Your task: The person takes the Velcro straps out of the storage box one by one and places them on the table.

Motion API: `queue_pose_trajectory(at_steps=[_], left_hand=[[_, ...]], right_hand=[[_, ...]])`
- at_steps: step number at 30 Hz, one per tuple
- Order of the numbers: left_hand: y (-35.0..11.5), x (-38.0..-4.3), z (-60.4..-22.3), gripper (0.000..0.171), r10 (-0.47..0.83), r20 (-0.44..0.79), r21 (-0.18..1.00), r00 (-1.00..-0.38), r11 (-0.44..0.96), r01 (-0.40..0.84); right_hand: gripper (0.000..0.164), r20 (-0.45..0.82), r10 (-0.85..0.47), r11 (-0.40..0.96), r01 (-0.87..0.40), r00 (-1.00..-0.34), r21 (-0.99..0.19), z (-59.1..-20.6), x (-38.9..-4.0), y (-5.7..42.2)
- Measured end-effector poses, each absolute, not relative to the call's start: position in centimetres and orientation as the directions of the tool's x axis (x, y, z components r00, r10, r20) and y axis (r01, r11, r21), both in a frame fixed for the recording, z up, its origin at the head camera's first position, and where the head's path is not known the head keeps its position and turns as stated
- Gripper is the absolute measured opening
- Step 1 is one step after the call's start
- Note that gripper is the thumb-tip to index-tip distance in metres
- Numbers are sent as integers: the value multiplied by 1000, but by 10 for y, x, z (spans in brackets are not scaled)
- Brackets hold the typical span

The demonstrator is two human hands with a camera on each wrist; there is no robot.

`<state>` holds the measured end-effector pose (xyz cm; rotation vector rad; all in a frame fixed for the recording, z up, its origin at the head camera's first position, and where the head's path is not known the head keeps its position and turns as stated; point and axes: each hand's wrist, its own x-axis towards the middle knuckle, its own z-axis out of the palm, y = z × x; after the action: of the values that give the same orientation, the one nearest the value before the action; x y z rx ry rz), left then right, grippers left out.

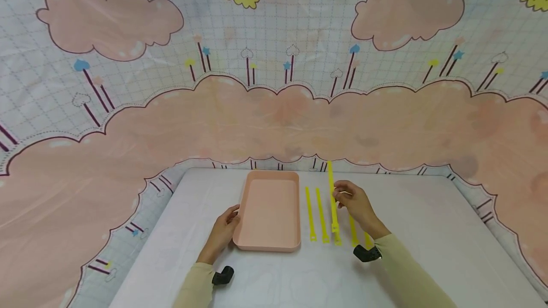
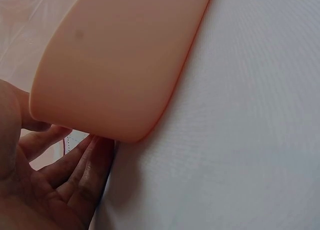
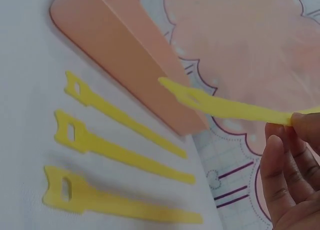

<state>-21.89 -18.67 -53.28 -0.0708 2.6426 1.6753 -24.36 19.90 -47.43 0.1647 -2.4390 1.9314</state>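
Note:
My right hand (image 1: 356, 203) pinches a yellow hook-and-loop cable tie (image 1: 331, 189) between thumb and fingers, raised above the table. In the right wrist view, the held tie's slotted head points left, toward the tray. Several more yellow ties (image 3: 125, 152) lie side by side on the table, their slotted heads toward me; my right hand and sleeve partly cover some. A shallow pink tray (image 1: 269, 213) lies flat to their left with nothing in it. Against the tray's left side rest the fingers of my left hand (image 1: 221, 234), fairly straight, touching its outer wall (image 2: 120, 74).
The white table (image 1: 265, 279) extends on both sides of the tray. Behind it hangs a patterned cloth (image 1: 274, 122) with pink clouds. A black wrist-worn device (image 1: 367, 253) sits at my right wrist, and another black device (image 1: 223, 275) at my left.

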Motion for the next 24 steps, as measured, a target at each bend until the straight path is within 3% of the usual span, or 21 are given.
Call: queue_pose_trajectory(at_steps=[24], left_hand=[[-186,-217,-531,44,-27,-49,903,-998,425,-56]], right_hand=[[39,3,72,312,19,-997,-950,-482,-229,256]])
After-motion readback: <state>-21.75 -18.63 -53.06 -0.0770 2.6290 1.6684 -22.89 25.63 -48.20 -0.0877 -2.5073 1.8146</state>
